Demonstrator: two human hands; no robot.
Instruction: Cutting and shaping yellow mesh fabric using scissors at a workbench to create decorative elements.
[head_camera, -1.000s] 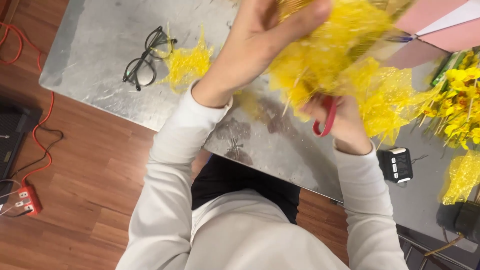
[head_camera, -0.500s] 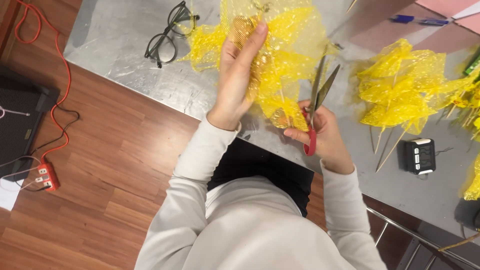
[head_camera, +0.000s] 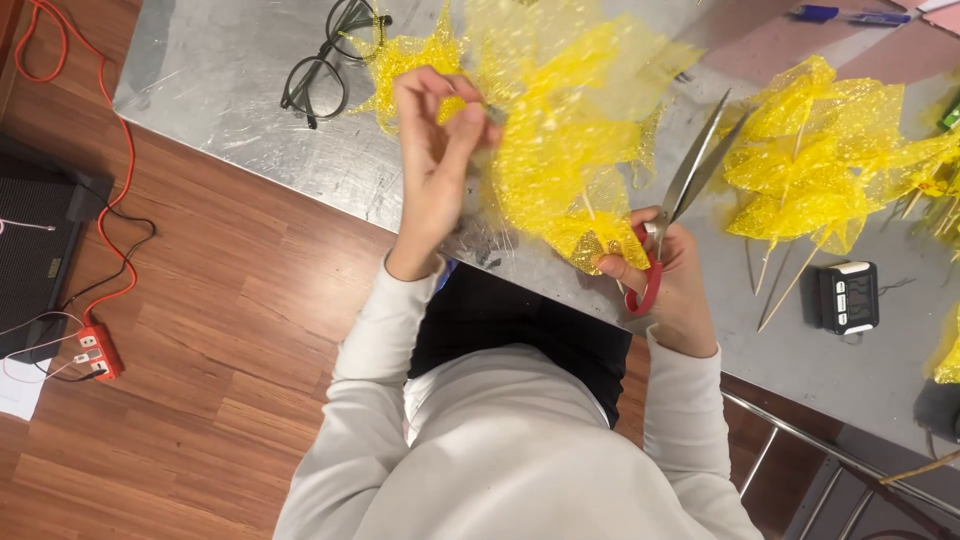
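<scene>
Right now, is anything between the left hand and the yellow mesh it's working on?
Nothing visible. The left hand already pinches the edge of the yellow mesh piece, while the right hand grips its base along with the red-handled scissors.

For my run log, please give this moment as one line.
left hand: pinches yellow mesh | right hand: holds scissors, mesh base | glasses on table

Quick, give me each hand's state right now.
Left hand: fingers pinched on the yellow mesh.
Right hand: closed on the red-handled scissors and the mesh's base.
</scene>
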